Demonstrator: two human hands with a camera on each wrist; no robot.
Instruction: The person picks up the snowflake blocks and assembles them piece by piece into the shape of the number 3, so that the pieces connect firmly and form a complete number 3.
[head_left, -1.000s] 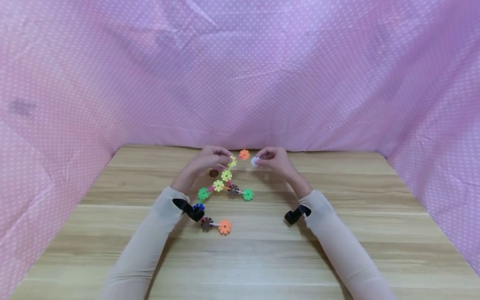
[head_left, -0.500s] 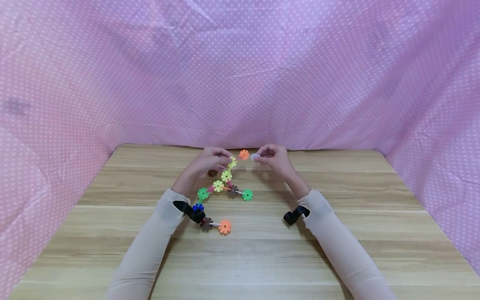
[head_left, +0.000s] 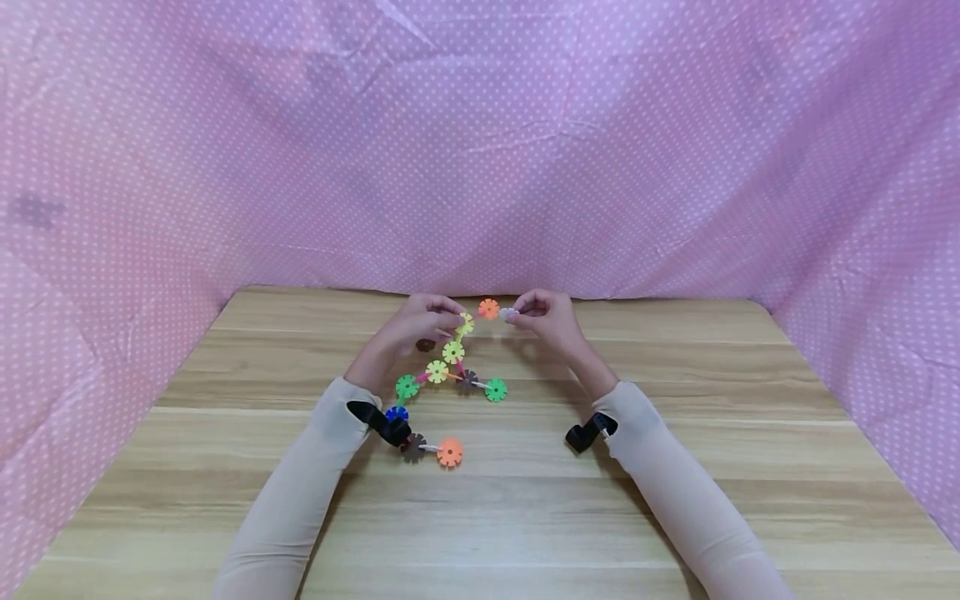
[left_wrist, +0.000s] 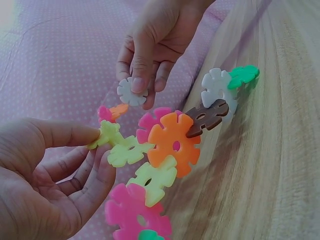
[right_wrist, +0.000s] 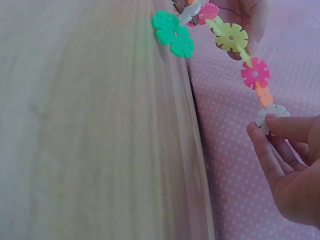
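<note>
A chain of notched plastic snowflake discs runs across the table in the head view. My left hand [head_left: 420, 323] pinches a yellow disc [left_wrist: 104, 134] near the chain's far end between thumb and fingers. Beyond it, a pink disc [right_wrist: 255, 73] links to an orange disc [head_left: 489, 309] at the tip. My right hand [head_left: 551, 321] pinches a white disc [head_left: 508, 314] by thumb and fingertips, its edge meeting the orange disc. Whether the two slots are engaged I cannot tell. Part of the chain, near a blue disc [head_left: 397, 414], is hidden by the left wrist camera.
A side branch holds a brown disc [left_wrist: 207, 118] and ends in a green disc [head_left: 496, 390]. The near end finishes in another orange disc [head_left: 450, 453]. Another brown disc [head_left: 425, 345] shows below the left hand. A pink dotted cloth [head_left: 480, 167] hangs behind the wooden table [head_left: 510, 517].
My right hand has shifted slightly left and up, bringing the white disc against the orange one. The white disc has turned flatter to view. My left hand holds almost still.
</note>
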